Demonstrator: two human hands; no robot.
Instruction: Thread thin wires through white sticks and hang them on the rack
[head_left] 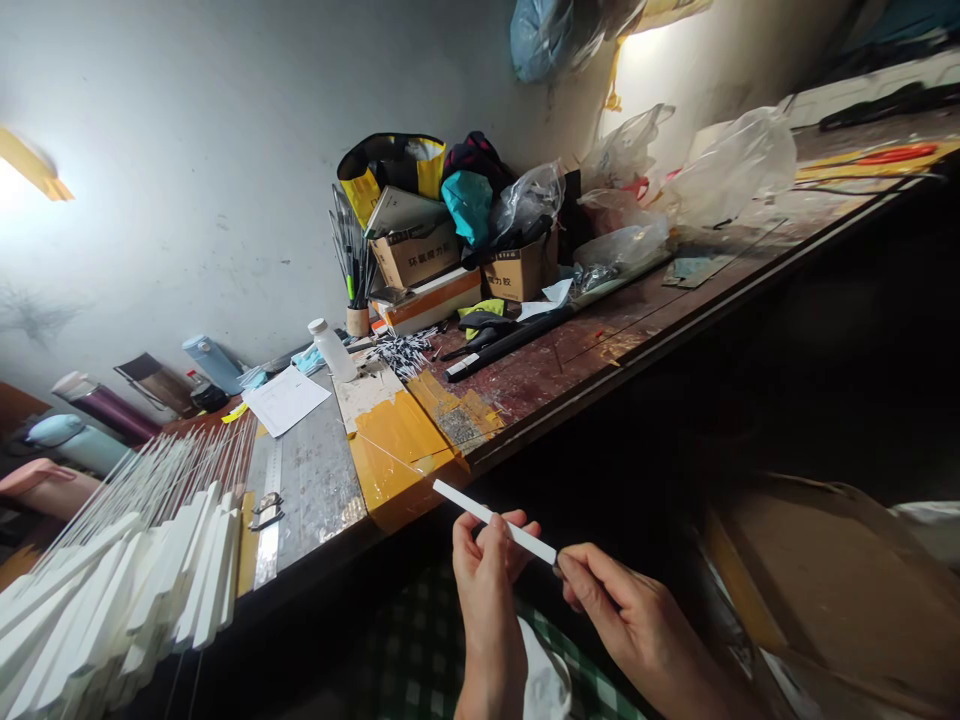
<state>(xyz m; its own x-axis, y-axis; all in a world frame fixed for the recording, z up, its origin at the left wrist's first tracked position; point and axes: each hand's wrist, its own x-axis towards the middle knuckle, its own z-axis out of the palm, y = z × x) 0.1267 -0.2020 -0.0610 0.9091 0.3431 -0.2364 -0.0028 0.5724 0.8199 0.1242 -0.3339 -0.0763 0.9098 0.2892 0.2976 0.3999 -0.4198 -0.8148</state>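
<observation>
Hands meet below the worktop's front edge. Left hand pinches a thin white stick at mid-length; right hand pinches its near end between thumb and fingers. The stick slants up-left toward yellow tape on the worktop edge. White strips are stacked at left. Farther back stand a white bottle, cardboard boxes and plastic bags against the wall.

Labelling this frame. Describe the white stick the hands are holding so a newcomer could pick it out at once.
Start at the long cluttered workbench and drop to its near edge, below the yellow tape patch. There the left hand and right hand hold a slim white stick between them. Unlike the white sticks fanned out at far left, it is single and off the bench.
</observation>
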